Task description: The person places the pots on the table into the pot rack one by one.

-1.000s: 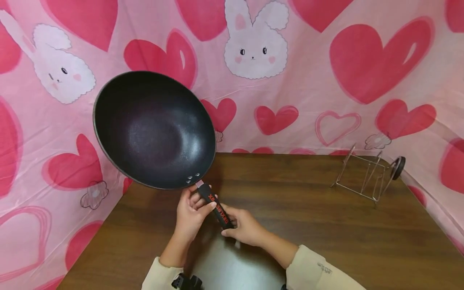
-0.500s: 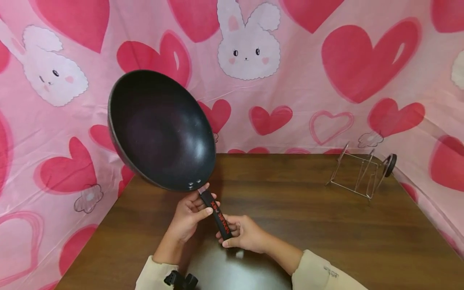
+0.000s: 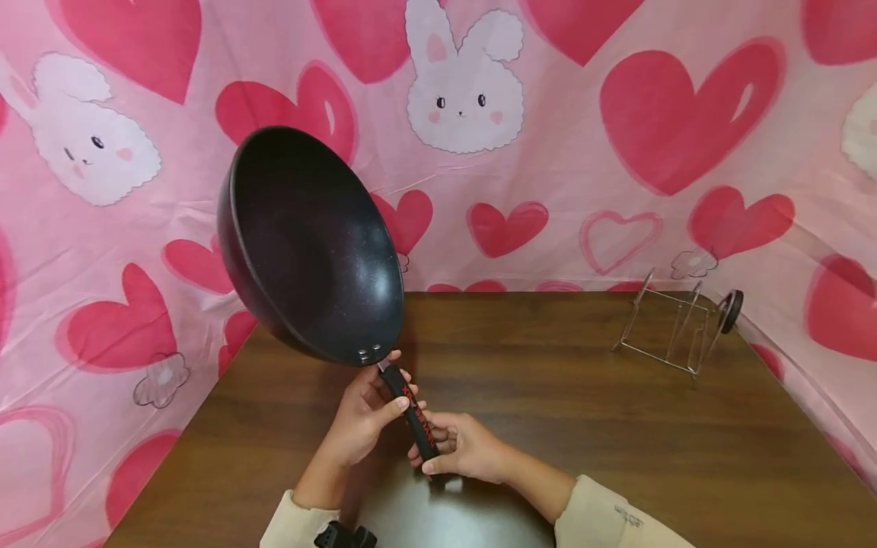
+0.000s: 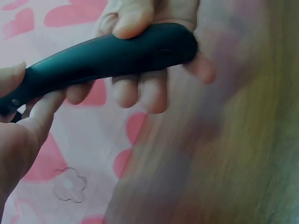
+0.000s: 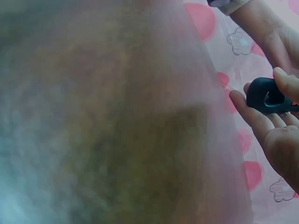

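A deep black wok (image 3: 315,251) is held up over the table, tilted so that its dark inside faces me and its outer wall shows on the left. Its black handle (image 3: 409,415) with red lettering slants down to the right. My left hand (image 3: 359,418) grips the handle close below the rivets, thumb on top. The end of the handle is pinched by my right hand (image 3: 473,449), its thumb on the near side. In the left wrist view both hands hold the plain side of the handle (image 4: 112,53). A hole shows in the handle's end (image 5: 258,94) in the right wrist view.
The brown wooden table (image 3: 548,380) has a bright glare at its front. Toward its back right corner stands a thin wire rack (image 3: 668,327) with a black round piece (image 3: 731,311) on its side. A pink cloth (image 3: 562,144) with hearts and rabbits hangs behind and beside.
The wok has turned about its handle, so its opening looks narrower and more of the outer left wall shows. Both hands have stayed on the handle and sit slightly lower in view.
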Demonstrator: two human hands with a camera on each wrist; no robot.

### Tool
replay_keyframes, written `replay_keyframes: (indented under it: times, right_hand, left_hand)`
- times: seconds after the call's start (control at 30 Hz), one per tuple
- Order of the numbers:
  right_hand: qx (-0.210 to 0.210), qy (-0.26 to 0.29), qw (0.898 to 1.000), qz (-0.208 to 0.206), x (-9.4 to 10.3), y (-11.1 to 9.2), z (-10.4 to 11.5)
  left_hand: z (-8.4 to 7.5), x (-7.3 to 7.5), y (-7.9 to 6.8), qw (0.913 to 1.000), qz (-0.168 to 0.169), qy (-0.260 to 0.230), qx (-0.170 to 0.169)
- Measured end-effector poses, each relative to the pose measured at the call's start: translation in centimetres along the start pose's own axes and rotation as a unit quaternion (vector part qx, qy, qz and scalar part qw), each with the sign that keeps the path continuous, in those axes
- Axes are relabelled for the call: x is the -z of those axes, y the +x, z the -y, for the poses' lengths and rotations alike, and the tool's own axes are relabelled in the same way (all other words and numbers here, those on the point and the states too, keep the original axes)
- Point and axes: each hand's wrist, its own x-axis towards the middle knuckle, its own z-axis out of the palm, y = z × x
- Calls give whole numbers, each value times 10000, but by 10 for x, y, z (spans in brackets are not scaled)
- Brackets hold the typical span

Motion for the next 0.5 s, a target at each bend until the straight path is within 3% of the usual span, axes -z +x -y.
replay_keyframes:
  times: [0.2,0.3,0.5]
  right_hand:
    - [-16,-72,9999,-114,-1,-1,-2]
    - [-26,-314,9983,-481,-2,-3,-1]
    - [-258,-568,9888,-1352,-3,-8,7]
  left_hand:
    - [3,-3,0,9988,132,384,-271]
    - [1,-6,4,9972,82,674,-322]
    - [-3,-16,17,9970,-159,751,-26]
